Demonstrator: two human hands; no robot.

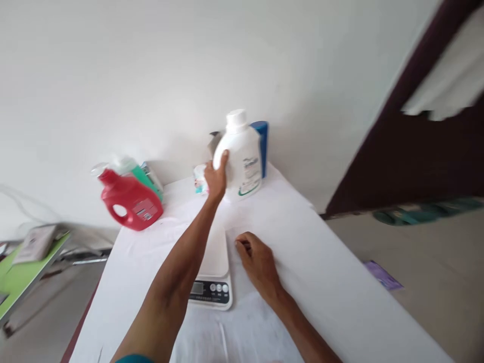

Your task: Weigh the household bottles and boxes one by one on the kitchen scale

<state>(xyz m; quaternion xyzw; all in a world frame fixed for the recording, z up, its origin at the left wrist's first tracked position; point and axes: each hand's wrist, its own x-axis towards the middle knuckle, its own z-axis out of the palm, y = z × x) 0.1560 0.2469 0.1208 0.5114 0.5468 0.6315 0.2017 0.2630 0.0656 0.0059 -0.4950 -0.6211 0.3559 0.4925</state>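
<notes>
My left hand (216, 177) reaches far across the table and grips the side of a white detergent bottle (242, 156) with a white cap, standing near the far edge. My right hand (257, 262) rests on the white tablecloth (321, 282) with fingers curled, holding nothing, just right of a white digital kitchen scale (212, 282). My left forearm passes over the scale's left side and hides part of it.
A red detergent bottle (130, 204) and a green bottle (141, 174) stand at the far left. A blue bottle (262, 143) sits behind the white one. A small packet (199, 179) lies by my left hand. A green table (22, 267) stands left; dark door frame (397, 151) right.
</notes>
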